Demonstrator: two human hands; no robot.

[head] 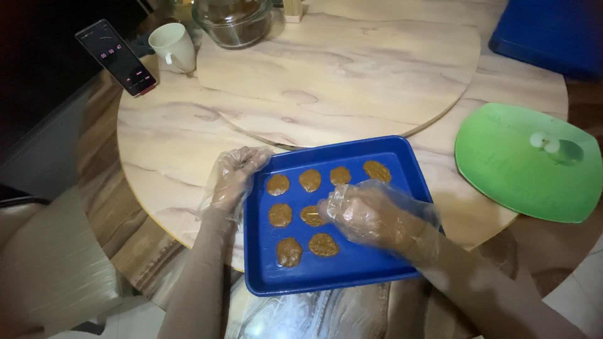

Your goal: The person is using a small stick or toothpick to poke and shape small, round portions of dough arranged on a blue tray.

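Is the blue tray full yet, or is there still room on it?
Still room. The blue tray holds eight brown dough patties toward its far and left side; its near right corner shows bare blue.

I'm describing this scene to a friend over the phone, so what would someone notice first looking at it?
First, the bright blue rectangular plastic tray at the near table edge, dotted with flat brown patties. Next, two hands in clear plastic gloves: the left hand grips the tray's left rim, and the right hand presses on a middle patty. A round green plastic mat lies at the right, and a dark smartphone leans against a white ceramic mug at the far left.
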